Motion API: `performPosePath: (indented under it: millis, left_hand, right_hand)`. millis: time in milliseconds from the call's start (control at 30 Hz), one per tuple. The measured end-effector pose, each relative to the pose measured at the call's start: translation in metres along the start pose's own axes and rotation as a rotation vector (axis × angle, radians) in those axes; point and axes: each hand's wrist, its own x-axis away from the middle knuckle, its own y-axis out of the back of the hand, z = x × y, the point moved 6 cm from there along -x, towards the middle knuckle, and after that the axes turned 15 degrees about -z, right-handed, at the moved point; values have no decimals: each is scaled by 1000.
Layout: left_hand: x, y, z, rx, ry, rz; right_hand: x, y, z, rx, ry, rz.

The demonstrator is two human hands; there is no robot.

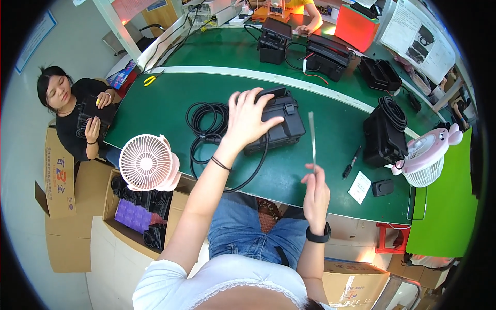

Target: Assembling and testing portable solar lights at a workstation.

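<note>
My left hand point(247, 120) rests spread on the left side of a black box-shaped device point(279, 120) lying on the green table point(160, 103). A coiled black cable point(206, 121) lies just left of the device and loops toward the table's front edge. My right hand point(315, 194) is raised near the front edge and pinches the lower end of a thin, straight grey strip point(312, 135) that stands upright. A black pen-like tool point(351, 163) lies on the table to the right of that hand.
A pink fan point(147, 163) stands at the front left, a pink-and-white fan point(426, 157) at the right beside another black device point(385, 134) and a small black part point(383, 187). Open cardboard boxes point(139, 212) sit below left. A seated person point(77, 116) handles a black item; more devices lie farther back.
</note>
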Motion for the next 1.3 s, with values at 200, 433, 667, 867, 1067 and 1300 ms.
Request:
performPosePath:
  millis: [200,433,667,867,1067,1300]
  left_hand:
    - [5,4,17,-158,176,-163]
    - [10,-2,28,-33,218,-166]
    - [14,3,27,-14,217,-216]
    - [17,7,21,-19,193,-241]
    - [17,10,15,-31,184,-266]
    - [21,14,12,-35,190,-270]
  right_hand:
    - [18,-14,21,282,269,70]
    - [13,-30,36,447,337,68]
    - [20,-28,50,611,436,4]
    - [20,-22,51,577,465,-48]
    - [27,-26,47,583,502,-116]
    - [36,-37,40,544,459,-67]
